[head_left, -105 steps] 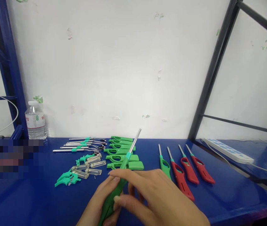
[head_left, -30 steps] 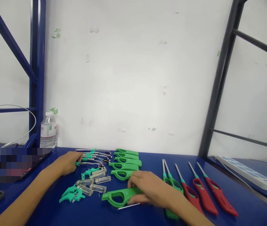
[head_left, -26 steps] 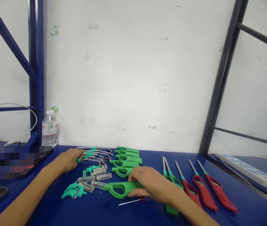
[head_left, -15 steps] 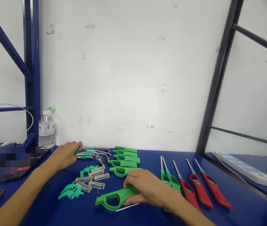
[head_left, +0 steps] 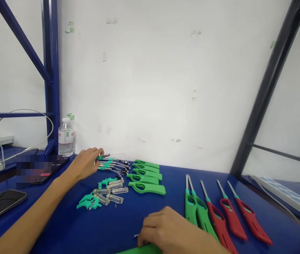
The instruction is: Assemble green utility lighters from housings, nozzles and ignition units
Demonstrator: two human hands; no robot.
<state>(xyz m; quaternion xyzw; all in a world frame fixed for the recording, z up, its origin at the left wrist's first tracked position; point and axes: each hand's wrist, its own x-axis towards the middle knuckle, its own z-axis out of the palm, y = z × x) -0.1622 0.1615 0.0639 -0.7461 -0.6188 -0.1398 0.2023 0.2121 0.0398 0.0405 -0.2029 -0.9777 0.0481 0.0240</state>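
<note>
My left hand (head_left: 88, 163) is closed at the back of the table, pinching a lighter nozzle (head_left: 104, 156) with a teal collar and a thin wire. Just under it lie several more nozzles (head_left: 109, 164) with wires and small black ends. At the near edge my right hand (head_left: 167, 227) is wrapped over a green lighter shell (head_left: 139, 249), mostly cut off by the frame. A thin metal tip (head_left: 136, 235) shows beside those fingers. Several green shell halves (head_left: 147, 188) form a column in the middle. Clear fuel tanks (head_left: 116, 198) and teal triggers (head_left: 88, 201) lie in front of my left hand.
Assembled green lighters (head_left: 191, 208) and red lighters (head_left: 232, 222) lie at the right. A water bottle (head_left: 65, 138), a lit phone (head_left: 51, 171) and a dark phone (head_left: 1, 204) are on the left. A power strip (head_left: 287, 195) lies far right; blue posts (head_left: 51, 77) stand behind.
My left hand has raised a nozzle slightly off the pile. The green shell under my right hand now sits lower, partly out of frame. The whole view has shifted a little.
</note>
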